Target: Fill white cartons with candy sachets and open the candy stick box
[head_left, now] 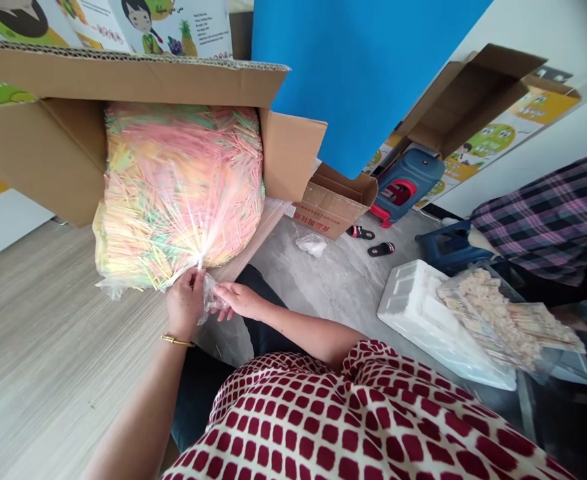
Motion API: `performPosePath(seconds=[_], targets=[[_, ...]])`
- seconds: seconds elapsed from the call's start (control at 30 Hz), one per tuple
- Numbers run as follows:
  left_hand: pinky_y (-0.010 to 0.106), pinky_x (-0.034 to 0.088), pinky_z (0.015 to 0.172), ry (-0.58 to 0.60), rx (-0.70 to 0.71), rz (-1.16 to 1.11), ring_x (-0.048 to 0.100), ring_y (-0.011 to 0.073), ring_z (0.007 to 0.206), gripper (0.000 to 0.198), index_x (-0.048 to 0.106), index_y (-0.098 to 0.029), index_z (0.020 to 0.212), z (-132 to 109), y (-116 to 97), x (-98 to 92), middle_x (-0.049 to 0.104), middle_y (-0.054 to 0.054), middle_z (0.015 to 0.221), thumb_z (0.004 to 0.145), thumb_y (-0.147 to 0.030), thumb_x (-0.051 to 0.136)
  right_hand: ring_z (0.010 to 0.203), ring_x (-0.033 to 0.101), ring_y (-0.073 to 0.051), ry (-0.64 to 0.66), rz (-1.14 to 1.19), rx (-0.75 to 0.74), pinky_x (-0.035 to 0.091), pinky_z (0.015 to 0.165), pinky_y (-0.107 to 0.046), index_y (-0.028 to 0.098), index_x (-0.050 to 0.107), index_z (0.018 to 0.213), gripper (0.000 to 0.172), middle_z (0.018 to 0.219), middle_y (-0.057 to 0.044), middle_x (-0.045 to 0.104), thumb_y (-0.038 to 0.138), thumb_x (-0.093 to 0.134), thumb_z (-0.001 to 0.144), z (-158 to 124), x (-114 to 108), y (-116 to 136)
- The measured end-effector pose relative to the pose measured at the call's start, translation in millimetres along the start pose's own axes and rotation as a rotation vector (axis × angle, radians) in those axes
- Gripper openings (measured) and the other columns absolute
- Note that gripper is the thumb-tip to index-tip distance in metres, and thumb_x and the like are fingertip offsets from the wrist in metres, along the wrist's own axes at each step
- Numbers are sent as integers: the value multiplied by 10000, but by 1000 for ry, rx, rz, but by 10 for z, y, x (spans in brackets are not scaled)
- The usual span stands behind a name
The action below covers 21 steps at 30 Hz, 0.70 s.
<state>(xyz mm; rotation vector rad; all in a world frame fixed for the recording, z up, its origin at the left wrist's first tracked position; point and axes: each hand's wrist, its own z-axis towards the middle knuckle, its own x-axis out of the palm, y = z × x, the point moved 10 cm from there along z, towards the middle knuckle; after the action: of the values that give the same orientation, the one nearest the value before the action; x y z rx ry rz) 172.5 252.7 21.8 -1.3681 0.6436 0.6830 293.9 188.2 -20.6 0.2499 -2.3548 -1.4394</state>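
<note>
A large clear plastic bag (183, 200) full of thin pink, yellow and green sticks lies in an open cardboard box (293, 147) tipped toward me. Its neck is gathered and twisted at the front. My left hand (186, 300) pinches this neck just below the bulge. Beside it, my right hand (238, 300) has its fingers around the loose, crumpled end of the same bag. Part of the right fingers is hidden behind the plastic. What the sticks are exactly I cannot tell.
The box rests on a wood-grain table (63, 333). On the floor are a crumpled plastic bag (311, 245), slippers (381, 249), a low brown box (331, 207) and a blue stool (408, 180). At right, a person in a plaid shirt (548, 200) is near a white foam box (418, 300) with piled sticks.
</note>
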Motion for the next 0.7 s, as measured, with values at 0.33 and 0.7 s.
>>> performPosePath(seconds=[0.33, 0.7], targets=[[288, 365, 691, -38, -1, 59, 596, 196, 774, 278, 713, -205, 973, -8, -3, -37, 691, 47, 837, 968, -427, 545, 667, 671, -109, -141, -382, 90, 469, 632, -213, 205, 621, 959, 151, 838, 3, 727, 288, 518, 1032, -873, -380, -938], [277, 371, 703, -77, -25, 66, 564, 175, 752, 318, 715, -189, 1010, -21, 15, -75, 647, 27, 804, 952, -450, 542, 772, 689, -129, -102, -583, -74, 484, 746, -244, 229, 675, 1004, 157, 893, 9, 748, 279, 527, 1022, -1040, -611, -779]])
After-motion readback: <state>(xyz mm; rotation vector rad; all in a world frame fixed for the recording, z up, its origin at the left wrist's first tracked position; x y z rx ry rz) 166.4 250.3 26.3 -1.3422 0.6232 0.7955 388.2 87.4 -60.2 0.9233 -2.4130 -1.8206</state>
